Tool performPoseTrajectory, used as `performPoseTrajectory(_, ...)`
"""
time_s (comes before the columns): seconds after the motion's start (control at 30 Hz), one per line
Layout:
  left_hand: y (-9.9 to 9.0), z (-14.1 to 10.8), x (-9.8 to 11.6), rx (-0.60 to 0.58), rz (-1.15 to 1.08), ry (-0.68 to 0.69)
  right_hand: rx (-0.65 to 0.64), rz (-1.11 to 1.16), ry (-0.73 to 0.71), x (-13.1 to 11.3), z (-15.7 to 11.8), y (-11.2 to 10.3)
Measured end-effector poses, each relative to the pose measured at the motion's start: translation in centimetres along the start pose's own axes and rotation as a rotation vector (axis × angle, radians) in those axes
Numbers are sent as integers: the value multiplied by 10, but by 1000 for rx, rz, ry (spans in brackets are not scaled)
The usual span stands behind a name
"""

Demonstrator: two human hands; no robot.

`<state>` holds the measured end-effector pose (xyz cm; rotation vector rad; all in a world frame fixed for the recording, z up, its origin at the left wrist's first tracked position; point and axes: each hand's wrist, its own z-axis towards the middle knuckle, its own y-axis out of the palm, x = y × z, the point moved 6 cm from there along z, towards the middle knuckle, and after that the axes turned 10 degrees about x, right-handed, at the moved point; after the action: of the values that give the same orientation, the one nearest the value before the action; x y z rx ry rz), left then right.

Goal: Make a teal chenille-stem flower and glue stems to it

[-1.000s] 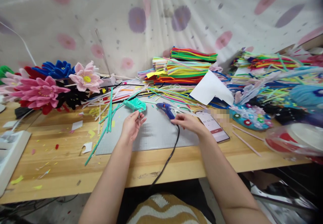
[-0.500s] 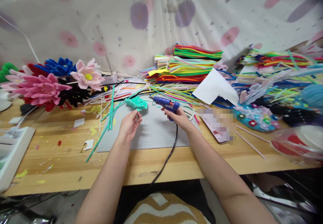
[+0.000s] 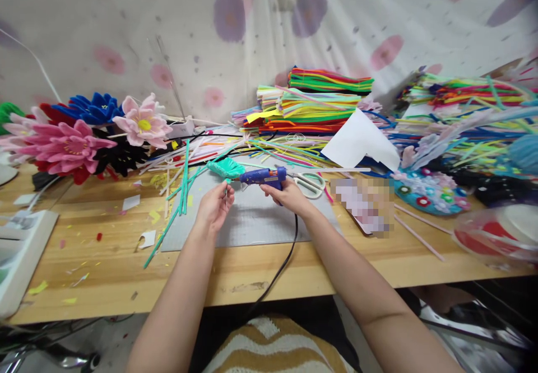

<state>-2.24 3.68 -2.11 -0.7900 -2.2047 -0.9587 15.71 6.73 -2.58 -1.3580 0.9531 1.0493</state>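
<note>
My left hand (image 3: 215, 204) pinches the wire base of a teal-green fuzzy pipe-cleaner piece (image 3: 226, 167), which looks like a flower or leaf. Thin wire ends hang down between the fingers. My right hand (image 3: 288, 196) is wrapped round the handle of a blue hot glue gun (image 3: 264, 176). Its nozzle points left, close to the underside of the green piece; whether the two touch I cannot tell. A pale glue stick (image 3: 344, 169) appears to stick out behind the gun. Below both hands lies a grey board (image 3: 252, 230).
Green pipe cleaners (image 3: 184, 185) lie left of the board. White-handled scissors (image 3: 311, 185) rest behind my right hand. Pipe-cleaner flowers (image 3: 69, 146) stand at the left, stacked pipe-cleaner bundles (image 3: 315, 107) at the back. The gun's black cord (image 3: 279, 272) runs over the table's front edge.
My right hand has brought the glue gun left and levelled it, so its nozzle is now by the base of the green piece. My left hand has stayed nearly still.
</note>
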Motion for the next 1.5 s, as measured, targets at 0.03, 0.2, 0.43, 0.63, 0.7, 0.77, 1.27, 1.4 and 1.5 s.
performPoseTrajectory(0.03,0,0,0,-3,-2,-4,-5,-8,-2,-1,0,0)
performPoseTrajectory(0.2,0,-2,-1,-8,-10,-18,12,-47,-3,-4,-1,0)
performPoseTrajectory(0.43,1,-2,-1,-11,-8,-21,-1,-49,5,-8,-2,-1)
performPoseTrajectory(0.63,1,-4,0,-20,-15,-19,-3,-24,24,-8,-3,-1)
performPoseTrajectory(0.7,1,-4,0,-18,-12,-18,-5,-18,27,-9,-3,0)
performPoseTrajectory(0.77,1,-5,0,-15,-9,-15,-9,-15,25,-9,-3,0)
performPoseTrajectory(1.27,3,-5,-1,-26,-16,-7,-40,260,4,-16,-5,-6)
performPoseTrajectory(1.4,2,-8,0,-28,-32,-60,83,257,14,3,0,-19)
performPoseTrajectory(1.5,0,-8,1,-36,-48,-102,290,107,48,25,4,-34)
